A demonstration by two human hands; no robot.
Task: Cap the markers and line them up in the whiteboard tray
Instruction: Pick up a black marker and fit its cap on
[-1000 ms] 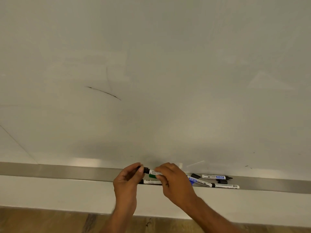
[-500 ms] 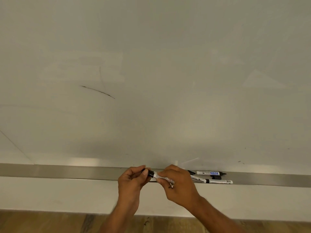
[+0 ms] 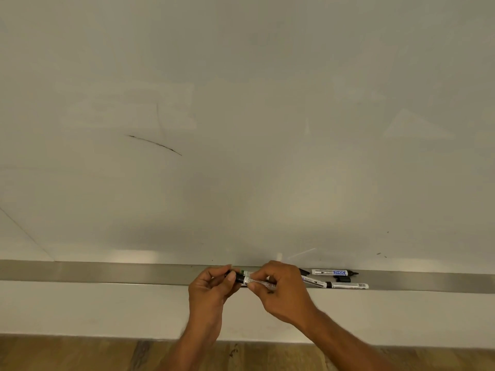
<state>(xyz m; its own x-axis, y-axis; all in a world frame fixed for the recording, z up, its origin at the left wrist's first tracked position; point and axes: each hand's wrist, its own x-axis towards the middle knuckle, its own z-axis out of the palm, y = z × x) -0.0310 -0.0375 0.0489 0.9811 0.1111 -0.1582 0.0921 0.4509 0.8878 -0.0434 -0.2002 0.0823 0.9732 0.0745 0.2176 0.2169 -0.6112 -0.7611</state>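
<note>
Pressing the black cap home on 1 marker just in front of the whiteboard tray [image 3: 107, 273].
My left hand [image 3: 207, 289] pinches the cap, my right hand [image 3: 281, 287] pinches the marker [image 3: 258, 282]; they've closed together since 1 second ago, so I judge it capped. 3 markers [image 3: 332, 272] lie farther right in the tray.

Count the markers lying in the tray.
3: one at the back, two along the front edge. The hands may hide more, possibly a green one.

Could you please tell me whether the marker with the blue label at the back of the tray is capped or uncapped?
Uncapped: the blue-label marker shows a bare black tip at its right end, and a loose black cap lies beside it.
</note>
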